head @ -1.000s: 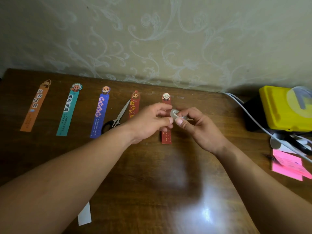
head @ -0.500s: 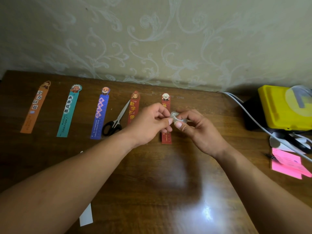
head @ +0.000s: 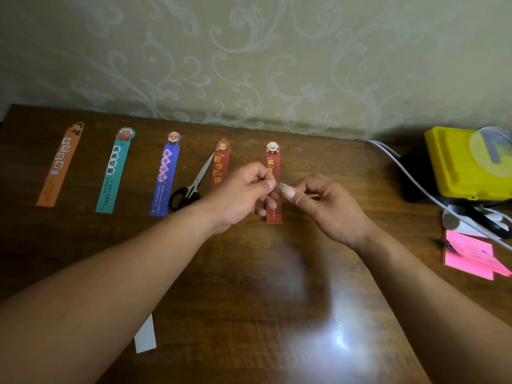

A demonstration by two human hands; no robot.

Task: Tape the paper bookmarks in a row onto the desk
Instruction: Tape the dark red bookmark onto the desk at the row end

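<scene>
Several paper bookmarks lie in a row on the brown desk (head: 249, 286): orange (head: 59, 164), teal (head: 115, 171), blue (head: 166, 176), red (head: 220, 164) and a second red one (head: 273, 162) at the right end. Above that last bookmark, my left hand (head: 238, 195) and my right hand (head: 324, 206) meet, both pinching a small roll of clear tape (head: 282, 187) between thumbs and forefingers. The hands hide the middle of the last bookmark.
Black-handled scissors (head: 191, 187) lie between the blue and red bookmarks. A white paper strip (head: 145, 335) sits near the front edge. At the right are a yellow box (head: 468, 164), white cables (head: 410, 178) and pink notes (head: 471, 256). A patterned wall backs the desk.
Both hands stay together over the last bookmark, fingers shifting slightly on the tape roll. The left thumb and forefinger now pinch nearer the roll's left edge.
</scene>
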